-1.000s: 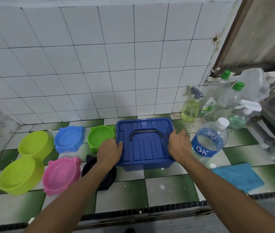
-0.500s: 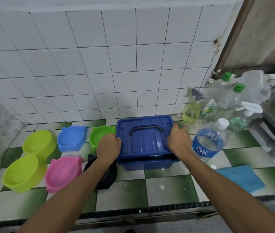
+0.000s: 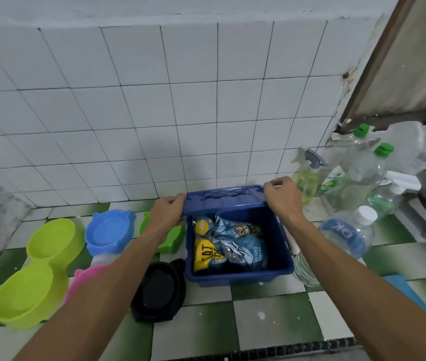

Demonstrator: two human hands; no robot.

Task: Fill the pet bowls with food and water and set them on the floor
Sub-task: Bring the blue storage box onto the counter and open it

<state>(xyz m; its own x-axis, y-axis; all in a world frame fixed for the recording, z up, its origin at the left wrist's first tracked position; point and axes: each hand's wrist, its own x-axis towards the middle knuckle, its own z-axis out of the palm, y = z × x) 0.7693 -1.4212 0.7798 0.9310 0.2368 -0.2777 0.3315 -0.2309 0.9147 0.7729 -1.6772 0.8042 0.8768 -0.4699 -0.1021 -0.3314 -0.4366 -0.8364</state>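
Left hand (image 3: 166,214), right hand (image 3: 282,198) — gripping lid (image 3: 223,201).

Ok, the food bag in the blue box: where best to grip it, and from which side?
Pinch the crumpled upper folds of the food bag, coming straight down from above. The blue box walls close it in all round, and the lid is tilted up at the far edge.

Box (image 3: 237,269) at middle of bench (image 3: 271,321), near wall (image 3: 128,100). Lid (image 3: 223,200) above box's rear edge; food bags (image 3: 228,246) inside box. Left of box, rear row: bowl A (image 3: 172,241) just beside it, bowl B (image 3: 110,231) beyond. Front row: bowl C (image 3: 158,290) just beside box, bowl D (image 3: 81,282) beyond (partly behind forearm (image 3: 107,295)). Double bowl (image 3: 37,269) far left. Right of box: water bottle (image 3: 347,234); spray bottles (image 3: 308,178) behind it; cloth (image 3: 401,282) in front.
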